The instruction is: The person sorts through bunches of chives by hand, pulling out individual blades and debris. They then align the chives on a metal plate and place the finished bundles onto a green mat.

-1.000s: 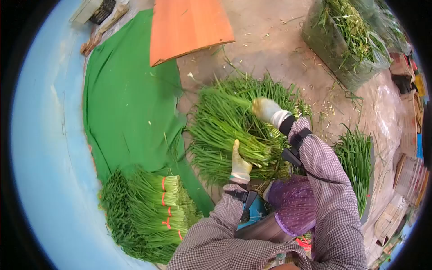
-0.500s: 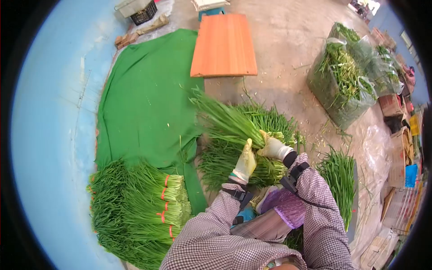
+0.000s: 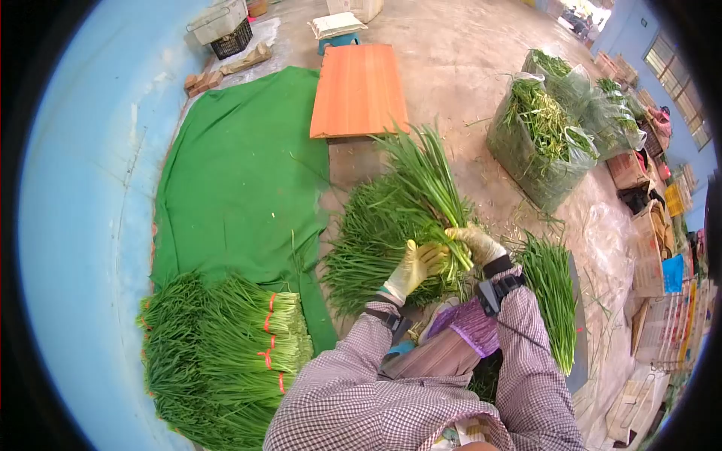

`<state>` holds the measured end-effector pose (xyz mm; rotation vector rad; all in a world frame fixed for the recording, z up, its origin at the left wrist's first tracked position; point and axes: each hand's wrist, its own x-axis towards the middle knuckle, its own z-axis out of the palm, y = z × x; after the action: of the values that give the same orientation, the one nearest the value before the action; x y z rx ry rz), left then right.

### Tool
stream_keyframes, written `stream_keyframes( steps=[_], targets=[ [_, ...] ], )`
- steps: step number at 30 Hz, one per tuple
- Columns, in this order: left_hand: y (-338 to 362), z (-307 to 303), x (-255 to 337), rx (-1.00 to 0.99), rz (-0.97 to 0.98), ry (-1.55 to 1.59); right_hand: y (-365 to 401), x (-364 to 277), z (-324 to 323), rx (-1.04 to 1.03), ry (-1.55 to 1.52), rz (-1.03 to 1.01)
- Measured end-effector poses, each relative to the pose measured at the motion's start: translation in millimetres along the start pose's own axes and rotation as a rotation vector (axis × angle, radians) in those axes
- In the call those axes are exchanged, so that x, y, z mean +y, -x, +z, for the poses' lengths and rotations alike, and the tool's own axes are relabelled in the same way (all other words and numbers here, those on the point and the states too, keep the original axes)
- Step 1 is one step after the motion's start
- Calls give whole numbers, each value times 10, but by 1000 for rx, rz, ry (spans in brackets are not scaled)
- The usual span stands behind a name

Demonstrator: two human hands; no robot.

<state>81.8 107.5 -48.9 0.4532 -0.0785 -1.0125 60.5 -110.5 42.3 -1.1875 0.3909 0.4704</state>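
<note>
A loose bunch of garlic chives (image 3: pixel 432 184) is held by its pale stem ends in my right hand (image 3: pixel 478 243), its leaves pointing up and away from me. My left hand (image 3: pixel 420 267) is close beside the stems, palm toward them, with its fingers stretched out. Both hands wear pale, yellow-stained gloves. Beneath the bunch spreads a heap of loose chives (image 3: pixel 361 255). To my right, more loose chives (image 3: pixel 547 301) lie on a dark board.
At my left, chive bundles (image 3: pixel 259 338) tied with red bands are stacked beside a green cloth (image 3: pixel 237 180). Ahead stands an orange board (image 3: pixel 359 90). Plastic bags of chive scraps (image 3: pixel 538 150) stand front right, and crates (image 3: pixel 650 248) line the right side.
The held bunch has swung from pointing left to pointing more upright. My left hand has opened off the stems, while my right hand has stayed closed on them.
</note>
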Motion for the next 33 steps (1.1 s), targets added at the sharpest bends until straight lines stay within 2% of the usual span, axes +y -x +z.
stream_keyframes(
  steps=[2,4,5,6,9,12,14,16,17,18,20,24,25,26,28,31,33],
  targets=[
    [-171,10,67,-95,113,-117,275,11,347,-18,-12,-93],
    [-116,360,220,35,133,-20,459,99,535,-13,-46,-4],
    [-167,143,251,-19,29,-66,504,170,568,3,-118,16],
    [-137,253,286,-27,53,-85,643,91,708,24,-144,25],
    [16,832,366,-112,175,-112,711,250,599,-59,-80,-20],
    [164,1288,433,-243,187,-179,956,82,695,-193,-68,-69],
    [187,1498,437,-187,165,-159,1042,27,579,-304,19,-95],
    [263,1770,474,-142,196,-238,1201,-49,631,-222,137,-196],
    [283,1959,471,-161,251,-241,1423,-184,655,-301,122,-154],
    [300,2104,481,-193,250,-277,1525,-224,681,-128,377,-367],
    [280,2393,480,-246,318,-396,1897,-307,776,43,403,-407],
    [180,2761,326,-361,313,-422,2666,-305,912,463,275,-734],
    [184,2860,258,-396,291,-456,2799,-290,905,489,53,-877],
    [188,2948,161,-433,264,-489,2898,-97,541,567,-135,-927],
    [134,3028,-112,-522,250,-541,3323,23,406,683,-4,-974],
    [156,3097,-741,-614,188,-630,3755,106,765,785,267,-1031],
    [202,3119,-1229,-681,203,-678,3934,261,731,836,433,-1042]
  ],
)
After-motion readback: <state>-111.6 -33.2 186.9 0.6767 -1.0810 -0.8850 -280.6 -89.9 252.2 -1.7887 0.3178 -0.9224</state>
